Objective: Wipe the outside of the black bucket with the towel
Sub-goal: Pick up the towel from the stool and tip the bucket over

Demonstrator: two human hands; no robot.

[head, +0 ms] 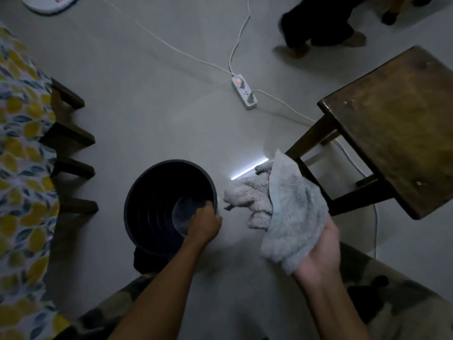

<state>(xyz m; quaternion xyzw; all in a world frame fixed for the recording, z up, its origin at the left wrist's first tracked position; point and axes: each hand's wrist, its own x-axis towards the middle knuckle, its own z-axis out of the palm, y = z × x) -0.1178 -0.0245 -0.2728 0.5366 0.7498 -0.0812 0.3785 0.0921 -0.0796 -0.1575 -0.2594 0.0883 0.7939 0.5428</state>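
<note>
The black bucket point(152, 204) stands upright on the pale floor, its mouth facing up at me. My left hand point(204, 224) grips its right rim, fingers hooked inside. To the right of the bucket, my right hand point(321, 256) holds a light blue-grey towel point(294, 217) draped over the palm, apart from the bucket. A second pale crumpled cloth point(247, 196) lies on the floor between bucket and towel.
A dark wooden stool point(397, 123) stands at the right. A white power strip point(244, 92) with cables lies on the floor beyond. A lemon-print cloth point(22, 168) covers furniture with dark legs at the left. Another person's legs point(318, 28) are at the top right.
</note>
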